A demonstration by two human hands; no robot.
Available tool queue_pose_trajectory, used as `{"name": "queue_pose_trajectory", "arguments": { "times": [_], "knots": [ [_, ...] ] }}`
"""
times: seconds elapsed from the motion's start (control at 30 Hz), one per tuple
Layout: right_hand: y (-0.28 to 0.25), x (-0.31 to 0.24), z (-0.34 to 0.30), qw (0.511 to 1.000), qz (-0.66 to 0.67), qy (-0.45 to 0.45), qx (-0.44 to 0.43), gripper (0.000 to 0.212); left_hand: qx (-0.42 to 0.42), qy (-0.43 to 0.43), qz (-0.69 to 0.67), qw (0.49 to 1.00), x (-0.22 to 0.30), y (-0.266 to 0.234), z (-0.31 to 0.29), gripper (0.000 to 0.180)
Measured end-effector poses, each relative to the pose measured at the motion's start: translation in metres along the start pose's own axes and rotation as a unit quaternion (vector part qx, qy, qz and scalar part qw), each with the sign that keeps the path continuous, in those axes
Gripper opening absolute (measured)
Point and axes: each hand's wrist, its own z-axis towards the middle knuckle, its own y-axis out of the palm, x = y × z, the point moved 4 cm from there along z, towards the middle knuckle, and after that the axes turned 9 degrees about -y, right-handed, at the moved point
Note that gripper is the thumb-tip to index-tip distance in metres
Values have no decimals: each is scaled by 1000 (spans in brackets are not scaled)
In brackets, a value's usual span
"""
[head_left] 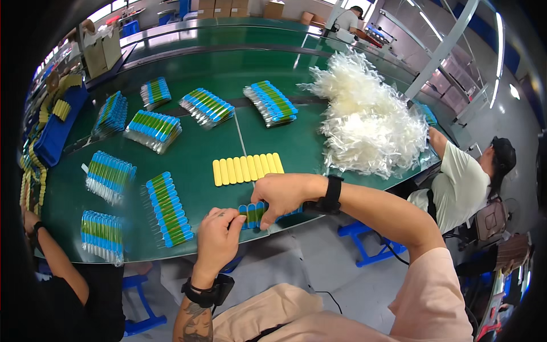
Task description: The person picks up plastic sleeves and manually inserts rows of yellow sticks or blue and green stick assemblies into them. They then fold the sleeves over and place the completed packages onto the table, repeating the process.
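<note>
A row of flat blue-and-green packets (pixel 254 215) with rounded ends lies at the table's near edge, partly hidden by my hands. My left hand (pixel 219 238) is closed at the row's left end, thumb and forefinger against the outermost packet. Over the middle of the row, my right hand (pixel 285 195) bends down with its thumb and fingers gripping packets. Just beyond my hands, several yellow round-ended strips (pixel 248 169) lie side by side. To the left, a longer slanted row of blue-and-green packets (pixel 170 210) shows clear wrapper ends.
More packet stacks (pixel 152 130) stand across the green table (pixel 199 145). A big heap of clear plastic sleeves (pixel 370 119) sits at the right. A blue tray (pixel 60 130) is at the far left. People sit on both sides; a blue stool (pixel 364 242) stands below the table.
</note>
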Motion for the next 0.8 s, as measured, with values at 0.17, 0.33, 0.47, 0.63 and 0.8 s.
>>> {"name": "queue_pose_trajectory", "arguments": {
  "times": [0.17, 0.33, 0.47, 0.63, 0.8],
  "knots": [
    [3, 10, -3, 999, -40, 26, 26, 34, -5, -48, 18, 999, -2, -6, -3, 12],
    [3, 7, -16, 999, -18, 46, 12, 27, 9, -12, 3, 1000, 1, -3, -3, 12],
    [2, 9, -15, 996, -66, 14, 51, 26, 8, -22, -1, 1000, 0, 0, -5, 12],
    [2, 1, -21, 996, -66, 12, 54, 26, -4, -32, 9, 999, 1, -2, -3, 14],
    [8, -5, -21, 998, -59, 6, 31, 25, 10, -36, 22, 999, -1, -3, -5, 14]
  ]
}}
